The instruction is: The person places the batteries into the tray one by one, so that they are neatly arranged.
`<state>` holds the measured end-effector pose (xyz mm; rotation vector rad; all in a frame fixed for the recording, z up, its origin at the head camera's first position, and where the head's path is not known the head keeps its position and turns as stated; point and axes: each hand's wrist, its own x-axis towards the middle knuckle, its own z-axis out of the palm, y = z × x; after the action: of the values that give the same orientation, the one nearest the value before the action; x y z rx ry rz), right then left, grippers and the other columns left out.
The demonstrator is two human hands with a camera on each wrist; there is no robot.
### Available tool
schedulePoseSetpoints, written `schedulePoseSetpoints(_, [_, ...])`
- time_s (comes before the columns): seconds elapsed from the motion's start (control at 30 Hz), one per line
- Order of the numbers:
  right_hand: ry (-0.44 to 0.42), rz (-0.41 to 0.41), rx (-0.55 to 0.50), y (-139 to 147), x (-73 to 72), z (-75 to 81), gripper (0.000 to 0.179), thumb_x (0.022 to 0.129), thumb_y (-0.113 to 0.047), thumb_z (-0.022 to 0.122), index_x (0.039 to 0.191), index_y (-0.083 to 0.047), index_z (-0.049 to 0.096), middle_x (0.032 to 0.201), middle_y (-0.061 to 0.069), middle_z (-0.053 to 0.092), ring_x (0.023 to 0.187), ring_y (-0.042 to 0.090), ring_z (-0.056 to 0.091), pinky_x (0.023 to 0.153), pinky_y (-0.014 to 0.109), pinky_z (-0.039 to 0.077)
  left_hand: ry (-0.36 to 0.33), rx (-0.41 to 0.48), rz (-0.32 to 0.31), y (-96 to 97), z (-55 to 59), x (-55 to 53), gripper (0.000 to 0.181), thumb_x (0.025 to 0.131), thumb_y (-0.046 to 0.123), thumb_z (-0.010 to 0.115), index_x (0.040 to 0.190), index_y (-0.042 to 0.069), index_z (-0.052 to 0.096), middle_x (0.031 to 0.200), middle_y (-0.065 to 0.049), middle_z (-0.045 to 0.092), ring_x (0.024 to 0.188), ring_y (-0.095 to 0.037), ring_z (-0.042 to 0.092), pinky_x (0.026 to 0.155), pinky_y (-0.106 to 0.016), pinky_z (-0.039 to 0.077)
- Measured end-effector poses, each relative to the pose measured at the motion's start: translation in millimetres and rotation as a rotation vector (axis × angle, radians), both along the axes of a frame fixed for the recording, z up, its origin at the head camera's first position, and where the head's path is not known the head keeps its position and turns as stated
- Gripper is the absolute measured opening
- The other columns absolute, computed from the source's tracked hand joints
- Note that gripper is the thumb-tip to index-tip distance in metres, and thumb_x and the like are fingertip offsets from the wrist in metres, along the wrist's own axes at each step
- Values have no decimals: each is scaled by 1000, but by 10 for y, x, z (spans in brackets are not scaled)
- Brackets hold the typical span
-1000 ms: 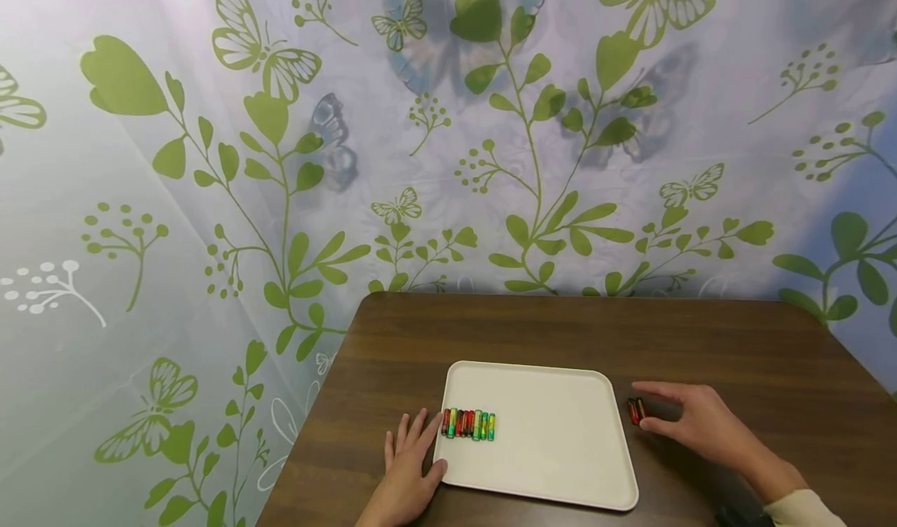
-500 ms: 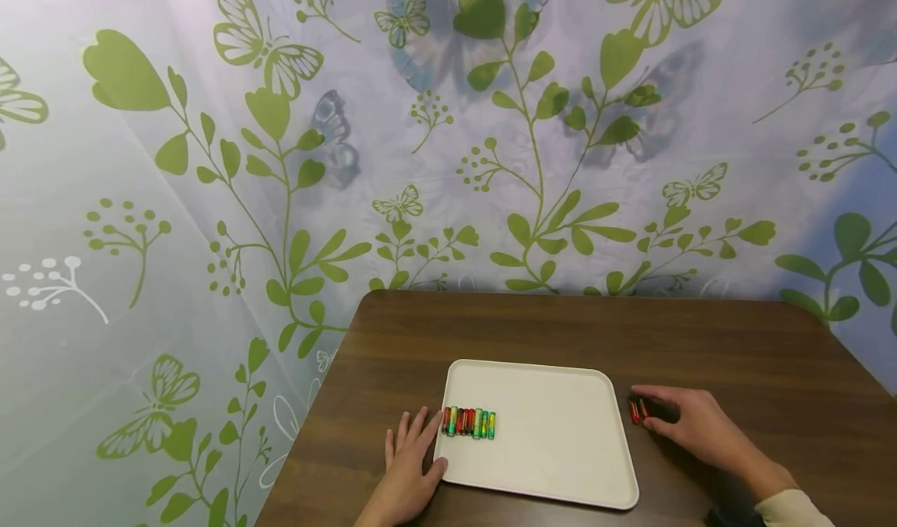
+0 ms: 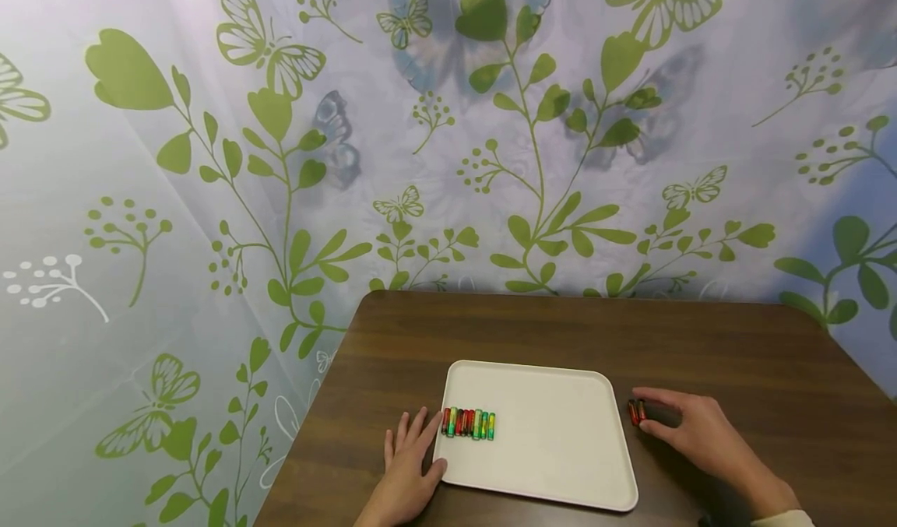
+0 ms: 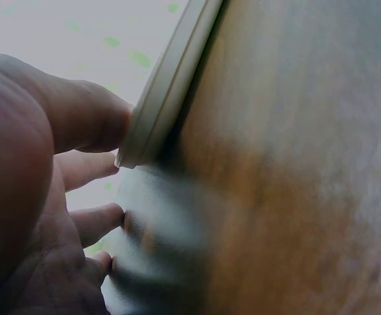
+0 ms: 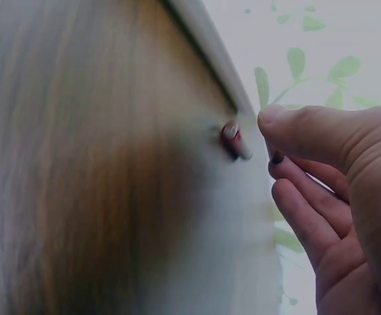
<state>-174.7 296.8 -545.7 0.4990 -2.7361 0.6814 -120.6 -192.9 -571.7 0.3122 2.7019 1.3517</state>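
Outside the right edge of the cream tray (image 3: 554, 433), my right hand (image 3: 701, 426) pinches a black-and-red battery (image 3: 641, 411) lengthwise between thumb and fingertips. Its dark end (image 5: 278, 157) shows under the thumb in the right wrist view. Just left of it lies a second black-and-red battery (image 3: 633, 412). My left hand (image 3: 406, 465) rests at the tray's left edge, fingers straight and spread, thumb (image 4: 95, 118) against the rim. Inside the tray at the left, several batteries (image 3: 469, 423), red-and-black and green, lie side by side in a row.
The tray lies flat on a dark brown wooden table (image 3: 575, 324) with rounded far corners. Behind the table and on the left hangs a pale curtain (image 3: 448, 223) printed with green leaves and butterflies.
The gap between the two right-hand batteries widened slightly, then narrowed again as my right hand shifted a little right and back. The left hand and the tray stay in place.
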Motion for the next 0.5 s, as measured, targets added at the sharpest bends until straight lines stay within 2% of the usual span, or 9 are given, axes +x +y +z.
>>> schedulePoseSetpoints(0.2, [-82, 22, -48, -223, 42, 116, 50, 81, -25, 98, 128, -17, 82, 118, 2, 84, 106, 23, 80, 80, 35, 64, -19, -11, 2, 4, 49, 6, 73, 100, 14, 70, 168, 12, 45, 176, -32, 26, 163, -64, -1, 120, -83, -16])
schedulePoseSetpoints(0.23, [-89, 28, -55, -268, 46, 125, 50, 81, -23, 98, 128, -17, 82, 118, 1, 84, 105, 21, 80, 80, 35, 64, -28, -16, 2, 4, 55, 7, 73, 100, 14, 70, 168, 13, 44, 177, -31, 26, 164, -63, -1, 120, -83, -16])
schedulePoseSetpoints(0.3, [-99, 42, -81, -367, 47, 121, 48, 81, -19, 97, 127, -16, 82, 107, -4, 83, 93, 13, 77, 74, 30, 60, -39, -28, -1, 1, 64, 6, 73, 100, 14, 70, 168, 12, 44, 178, -30, 25, 165, -62, -1, 120, -83, -15])
schedulePoseSetpoints(0.4, [-89, 71, -116, -511, 35, 92, 47, 81, -14, 96, 126, -14, 82, 98, -9, 77, 79, 1, 62, 66, 24, 50, -39, -34, -5, -6, 60, 5, 73, 101, 15, 70, 169, 12, 43, 178, -30, 25, 165, -62, -1, 121, -83, -14])
schedulePoseSetpoints(0.47, [-54, 101, -141, -608, 29, 56, 46, 80, -11, 96, 124, -13, 83, 96, -8, 77, 77, -1, 58, 65, 22, 47, -30, -29, -2, -8, 52, 5, 73, 100, 15, 71, 168, 12, 44, 177, -31, 26, 164, -63, 0, 120, -83, -14])
schedulePoseSetpoints(0.5, [-27, 115, -150, -658, 27, 36, 46, 79, -10, 96, 124, -13, 83, 100, -7, 79, 80, -2, 61, 66, 21, 49, -23, -21, -1, -9, 47, 9, 73, 100, 14, 71, 168, 11, 45, 176, -31, 26, 163, -64, 0, 120, -83, -14])
